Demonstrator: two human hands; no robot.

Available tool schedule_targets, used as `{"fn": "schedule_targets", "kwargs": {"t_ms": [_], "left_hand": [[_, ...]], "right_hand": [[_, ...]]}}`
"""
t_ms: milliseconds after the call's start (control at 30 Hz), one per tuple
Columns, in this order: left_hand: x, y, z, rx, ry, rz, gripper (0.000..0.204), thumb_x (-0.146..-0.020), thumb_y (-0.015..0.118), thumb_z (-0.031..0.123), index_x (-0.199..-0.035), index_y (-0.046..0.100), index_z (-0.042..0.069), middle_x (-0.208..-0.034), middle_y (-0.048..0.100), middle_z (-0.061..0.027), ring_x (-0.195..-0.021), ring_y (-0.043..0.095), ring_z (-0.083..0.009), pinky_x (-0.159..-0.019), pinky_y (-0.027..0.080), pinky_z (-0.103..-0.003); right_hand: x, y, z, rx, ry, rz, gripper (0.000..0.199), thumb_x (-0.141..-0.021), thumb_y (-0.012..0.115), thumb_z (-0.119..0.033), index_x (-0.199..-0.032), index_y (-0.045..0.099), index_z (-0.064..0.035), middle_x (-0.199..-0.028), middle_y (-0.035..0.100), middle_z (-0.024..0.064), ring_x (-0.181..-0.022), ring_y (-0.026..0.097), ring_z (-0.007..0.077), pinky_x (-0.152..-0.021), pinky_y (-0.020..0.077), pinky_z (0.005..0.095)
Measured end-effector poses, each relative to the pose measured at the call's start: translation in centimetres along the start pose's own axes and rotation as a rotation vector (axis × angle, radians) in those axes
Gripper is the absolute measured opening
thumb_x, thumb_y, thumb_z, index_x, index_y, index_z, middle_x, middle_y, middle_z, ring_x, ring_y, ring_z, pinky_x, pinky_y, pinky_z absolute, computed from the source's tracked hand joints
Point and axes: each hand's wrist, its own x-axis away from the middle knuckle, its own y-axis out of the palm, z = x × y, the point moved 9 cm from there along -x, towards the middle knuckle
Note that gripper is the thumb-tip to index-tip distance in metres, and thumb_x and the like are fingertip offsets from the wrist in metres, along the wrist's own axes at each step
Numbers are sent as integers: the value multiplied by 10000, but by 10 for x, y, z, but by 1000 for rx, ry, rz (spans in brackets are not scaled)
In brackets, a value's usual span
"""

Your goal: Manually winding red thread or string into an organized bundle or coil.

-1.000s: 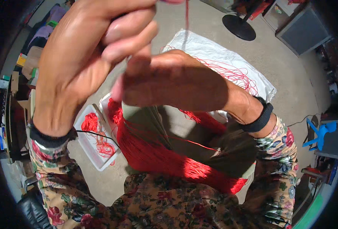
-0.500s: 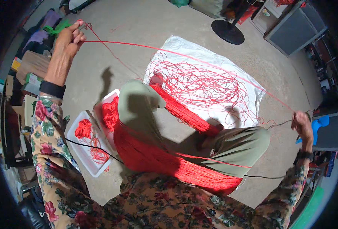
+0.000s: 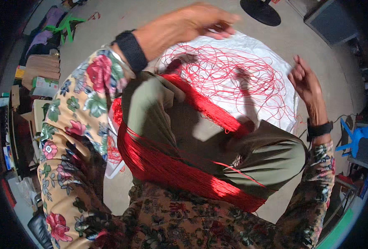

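My left hand (image 3: pixel 204 24) is above the far edge of a white sheet (image 3: pixel 289 89), somewhat blurred, its fingers bent inward. Off the sheet's right side is my right hand (image 3: pixel 305 81), fingers curled and close together. No cord can be made out in either hand. Loose loops of thin red cord (image 3: pixel 233 68) lie tangled on the sheet. A thick hank of red cord (image 3: pixel 175 172) stretches around my bent knees and across my lap. More of its strands (image 3: pixel 209 106) run between my legs on the far side, near my feet.
A white plastic tray (image 3: pixel 110 171) with red cord is partly hidden behind my left sleeve. At right is a blue stool (image 3: pixel 355 139); a black round base (image 3: pixel 262 12) stands on the floor ahead. Boxes (image 3: pixel 45 87) and a green stool (image 3: pixel 66 28) are at left.
My left hand has swung from the far left to the right, across the sheet. My right hand has moved up and inward. The red cord stretched between them is no longer visible.
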Motion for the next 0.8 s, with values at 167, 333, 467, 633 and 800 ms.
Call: {"fn": "schedule_targets", "kwargs": {"t_ms": [167,333,467,633,800], "left_hand": [[61,117,69,-252,982,-534,291,-960,569,150,-1242,618,98,-998,646,-56,-929,628,-189,-788,538,-369],[16,99,11,273,13,-877,192,-934,659,217,-1019,671,45,-711,552,5,-623,499,-111,-550,402,-268],[10,-47,-1,-605,434,-108,265,-937,658,303,-942,697,42,-586,460,26,-481,420,-105,-439,292,-233],[70,-208,-40,-858,54,265,378,-905,644,425,-1024,707,72,-683,521,30,-594,455,-91,-541,360,-253],[128,-228,-52,-874,-91,290,369,-934,613,399,-1009,700,49,-575,452,31,-510,410,-75,-505,333,-249]], "right_hand": [[1,161,-35,105,-268,-199,206,-1030,486,-169,-1170,528,-24,-633,297,-62,-539,316,72,-579,365,215],[-31,128,-65,-60,-134,-586,230,-1042,423,-92,-1200,546,21,-641,291,-64,-531,252,67,-538,287,199],[-52,-109,-126,-37,-372,151,327,-1002,490,-74,-1313,505,26,-652,224,-40,-569,219,102,-596,300,220],[-15,-371,-126,-122,-440,693,153,-989,531,-146,-975,598,-9,-569,324,-9,-532,369,144,-652,449,280],[-36,-321,-39,750,-79,398,425,-956,569,-359,-1324,580,-149,-902,594,-24,-723,541,93,-634,479,258]]}}
